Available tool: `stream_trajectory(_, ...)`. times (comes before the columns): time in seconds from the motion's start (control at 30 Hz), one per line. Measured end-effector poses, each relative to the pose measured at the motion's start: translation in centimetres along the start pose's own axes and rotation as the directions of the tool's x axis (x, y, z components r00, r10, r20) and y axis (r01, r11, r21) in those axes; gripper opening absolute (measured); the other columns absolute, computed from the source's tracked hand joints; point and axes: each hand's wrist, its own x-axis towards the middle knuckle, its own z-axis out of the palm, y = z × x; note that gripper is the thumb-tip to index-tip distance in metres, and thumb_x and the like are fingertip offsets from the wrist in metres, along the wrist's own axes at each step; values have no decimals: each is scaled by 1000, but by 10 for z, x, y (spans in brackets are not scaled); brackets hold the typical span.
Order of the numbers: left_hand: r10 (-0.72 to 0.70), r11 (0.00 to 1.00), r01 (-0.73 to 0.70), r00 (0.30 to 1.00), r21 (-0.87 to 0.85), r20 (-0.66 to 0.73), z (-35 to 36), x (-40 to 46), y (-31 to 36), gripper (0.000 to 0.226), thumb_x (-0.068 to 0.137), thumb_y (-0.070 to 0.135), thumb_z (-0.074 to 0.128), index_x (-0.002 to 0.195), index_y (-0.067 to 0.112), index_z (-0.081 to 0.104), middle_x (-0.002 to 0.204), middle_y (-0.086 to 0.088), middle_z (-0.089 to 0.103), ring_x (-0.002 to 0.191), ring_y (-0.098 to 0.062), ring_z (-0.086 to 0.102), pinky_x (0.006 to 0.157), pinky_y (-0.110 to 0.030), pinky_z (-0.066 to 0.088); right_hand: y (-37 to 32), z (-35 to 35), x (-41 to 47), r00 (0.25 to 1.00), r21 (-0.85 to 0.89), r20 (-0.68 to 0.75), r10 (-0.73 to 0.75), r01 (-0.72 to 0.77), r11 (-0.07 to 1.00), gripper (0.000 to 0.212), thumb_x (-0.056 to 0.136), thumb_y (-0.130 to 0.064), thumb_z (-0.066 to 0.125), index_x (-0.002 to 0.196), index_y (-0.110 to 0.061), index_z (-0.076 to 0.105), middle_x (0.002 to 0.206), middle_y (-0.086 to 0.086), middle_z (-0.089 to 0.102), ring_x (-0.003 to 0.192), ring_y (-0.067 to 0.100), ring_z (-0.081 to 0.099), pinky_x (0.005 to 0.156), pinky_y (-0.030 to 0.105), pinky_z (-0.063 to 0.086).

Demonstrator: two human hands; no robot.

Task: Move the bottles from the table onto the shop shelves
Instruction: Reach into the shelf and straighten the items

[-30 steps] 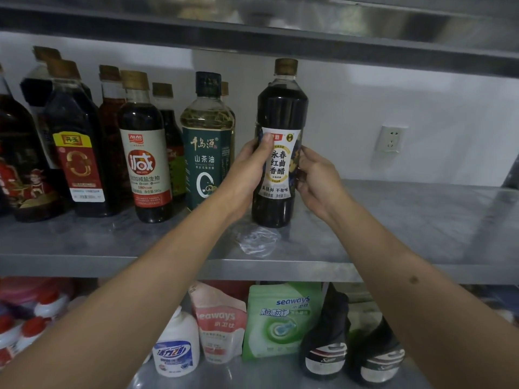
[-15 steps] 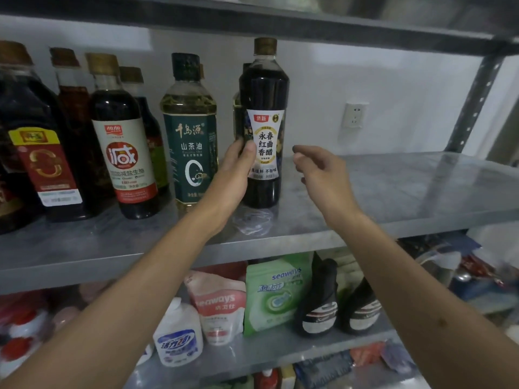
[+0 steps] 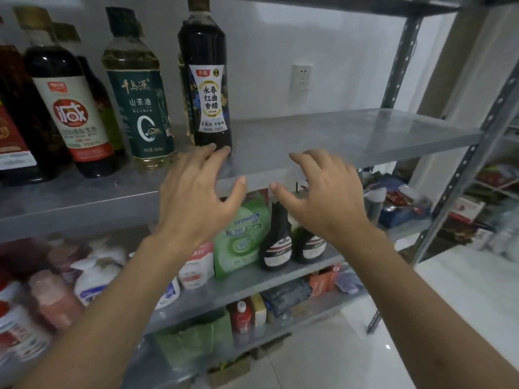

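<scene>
"永春红曲香醋" label on vinegar bottle (image 3: 206, 77)

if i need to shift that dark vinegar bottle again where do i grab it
Grip the vinegar bottle around its labelled waist, coming from the front and right: it stands upright, the oil bottle crowds its left, and the shelf to its right is open.

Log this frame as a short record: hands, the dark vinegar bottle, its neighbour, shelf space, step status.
left hand: left hand open, holding nothing, fingertips near the bottle's base
right hand: right hand open, holding nothing
bottle: vinegar bottle upright on the shelf
neighbour: green-labelled oil bottle at its left
shelf space: bare to the bottle's right
step status: this bottle placed
</scene>
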Motion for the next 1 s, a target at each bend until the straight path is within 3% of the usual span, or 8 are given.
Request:
stream_trajectory(0.17,72,996,-76,994,36,83,3,-43,34,72,92,64,33,149,22,45,155,-6,42,145,-27,35,119,-51,29,15,-14,-62,998,-126,9,59,-57,990,76,90,-77,37,143,-25,52,142,1,56,133,22,48,113,41,31)
stream_trajectory(0.37,240,969,-234,968,-76,79,8,-84,65,66,93,56,42,143,15,52,147,-9,52,140,-29,43,122,-49,24,18,-38,-135,984,-192,-12,179,-178,965,76,89,-76,39,141,-22,56,140,5,57,131,27,50,110,47,39)
stream_trajectory(0.77,463,865,-409,873,-290,150,-21,-180,81,68,92,57,40,145,16,52,143,-7,55,132,-26,49,112,-49,39,-40,-92,-275,912,-319,-156,380,-411,854,65,86,-64,54,134,-21,61,129,5,63,120,29,57,100,44,42)
stream_trajectory(1.0,527,814,-451,838,-367,140,-58,-246,93,64,93,55,43,142,15,55,137,-7,58,127,-25,52,105,-47,43,-73,-133,-358,874,-368,-156,460,-484,794,70,82,-66,50,134,-20,58,135,7,60,128,31,52,104,45,43)
